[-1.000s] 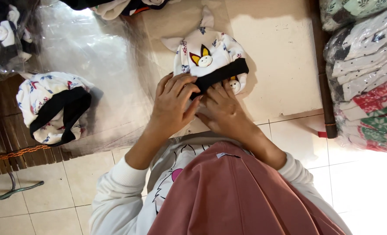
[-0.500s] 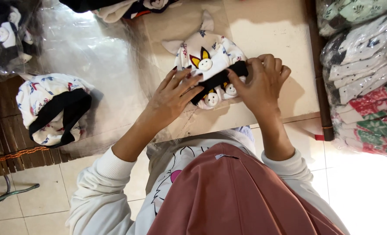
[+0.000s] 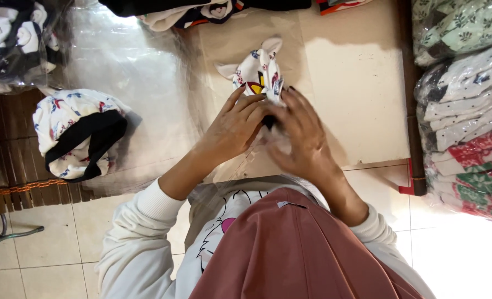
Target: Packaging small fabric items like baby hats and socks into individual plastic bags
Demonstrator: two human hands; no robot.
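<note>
On the pale table (image 3: 362,83), near its front edge, both hands work a small printed white garment (image 3: 260,72) with a cartoon face and pointed ears. Left hand (image 3: 232,130): palm down, fingers extended and slightly fanned, fingertips lying on the garment's lower edge, wrist angled in from the lower left, cream sleeve pushed back up the forearm. Right hand (image 3: 301,135): palm down, fingers long and close together, tips reaching the same lower edge where a black band (image 3: 268,120) shows between the two hands. Both hands lie flat, pressing the fabric; neither is curled in a pinch. The garment's upper half sits clear of the hands. Left of the table, a second printed garment with a black band (image 3: 80,133) rests on clear plastic sheeting (image 3: 130,61). Bagged folded clothes (image 3: 462,99) are stacked at the right.
</note>
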